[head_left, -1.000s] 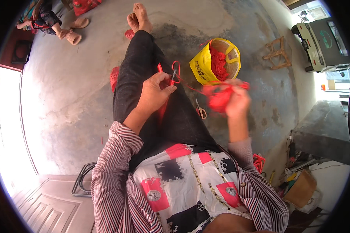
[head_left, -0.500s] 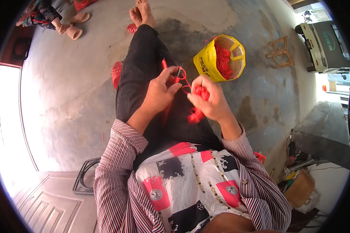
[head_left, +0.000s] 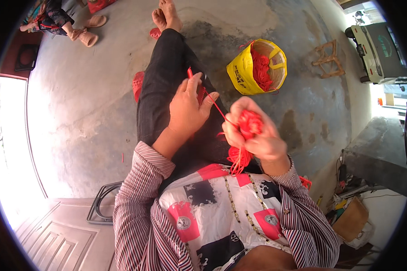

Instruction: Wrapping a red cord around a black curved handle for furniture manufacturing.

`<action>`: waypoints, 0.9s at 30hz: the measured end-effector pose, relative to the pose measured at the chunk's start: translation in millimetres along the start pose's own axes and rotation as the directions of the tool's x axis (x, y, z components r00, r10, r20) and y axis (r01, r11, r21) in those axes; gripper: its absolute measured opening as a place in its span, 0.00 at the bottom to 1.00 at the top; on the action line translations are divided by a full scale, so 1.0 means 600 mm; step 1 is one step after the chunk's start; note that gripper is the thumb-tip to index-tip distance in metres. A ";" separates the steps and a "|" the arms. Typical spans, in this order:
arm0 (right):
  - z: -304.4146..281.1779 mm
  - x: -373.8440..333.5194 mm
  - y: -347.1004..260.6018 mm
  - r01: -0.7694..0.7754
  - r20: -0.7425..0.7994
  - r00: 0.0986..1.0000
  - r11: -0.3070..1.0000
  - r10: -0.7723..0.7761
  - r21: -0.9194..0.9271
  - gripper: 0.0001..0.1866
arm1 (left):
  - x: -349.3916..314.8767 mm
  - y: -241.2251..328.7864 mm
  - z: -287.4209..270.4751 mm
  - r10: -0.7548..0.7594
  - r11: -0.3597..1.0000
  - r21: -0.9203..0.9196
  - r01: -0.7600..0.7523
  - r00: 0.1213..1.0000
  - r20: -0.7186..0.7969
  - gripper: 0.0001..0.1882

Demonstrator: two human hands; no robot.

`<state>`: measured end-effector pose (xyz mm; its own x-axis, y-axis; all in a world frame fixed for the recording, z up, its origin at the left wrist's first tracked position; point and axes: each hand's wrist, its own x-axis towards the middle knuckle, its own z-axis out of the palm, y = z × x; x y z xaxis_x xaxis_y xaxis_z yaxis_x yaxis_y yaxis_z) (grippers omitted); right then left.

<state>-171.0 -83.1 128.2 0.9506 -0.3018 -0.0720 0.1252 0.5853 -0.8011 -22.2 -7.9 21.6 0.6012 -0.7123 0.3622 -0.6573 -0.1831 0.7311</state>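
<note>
My fingers [head_left: 257, 144] of the right hand [head_left: 253, 133] clamp a bundle of red cord [head_left: 249, 123]; my left hand [head_left: 187, 108] pinches its taut strand [head_left: 219, 110] above my lap, near the yellow bag [head_left: 242, 72].

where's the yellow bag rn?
In the head view the yellow bag stands on the concrete floor, upper centre-right, beyond the right hand and right of the outstretched leg, with red cord inside it.

Home yard: bare concrete floor [head_left: 86, 104], yellow bag [head_left: 242, 72], wooden stool [head_left: 328, 58].
</note>
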 end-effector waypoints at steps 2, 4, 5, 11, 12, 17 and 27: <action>-0.011 -0.001 -0.028 0.010 0.132 0.991 1.000 -0.013 0.020 0.09 | 0.017 0.006 -0.005 -0.040 0.976 -0.214 0.036 0.999 -0.012 0.14; -0.042 0.004 -0.049 0.056 0.244 0.969 0.988 -0.020 -0.141 0.09 | 0.036 0.026 -0.027 -0.260 0.712 -0.629 0.311 0.950 0.176 0.13; -0.067 0.025 -0.041 0.134 0.235 0.970 0.954 -0.070 -0.269 0.09 | 0.049 0.024 -0.037 -0.351 0.563 -0.706 0.430 0.897 0.268 0.14; -0.165 0.137 0.057 0.058 0.088 0.984 -0.182 -0.158 -0.981 0.13 | 0.080 -0.030 -0.012 -0.587 0.475 -0.400 0.784 0.621 0.520 0.14; -0.157 0.154 0.076 0.047 0.045 0.988 0.015 -0.148 -0.999 0.14 | 0.081 -0.035 -0.008 -0.591 0.484 -0.316 0.816 0.571 0.570 0.13; -0.158 0.146 0.101 0.115 -0.084 0.935 0.517 -0.345 -0.848 0.18 | 0.067 -0.052 -0.016 -0.401 0.890 -0.239 0.389 0.916 -0.001 0.09; -0.138 -0.028 -0.003 0.337 -0.389 0.866 0.941 -0.314 -0.008 0.15 | 0.056 0.035 -0.045 -0.424 0.422 -0.668 0.613 0.785 0.453 0.15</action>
<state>-210.7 -141.7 81.7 0.6735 -0.7380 -0.0424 0.4364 0.4432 -0.7830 -3.4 -17.7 64.7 0.5445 -0.7879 -0.2875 0.3949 -0.0615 0.9167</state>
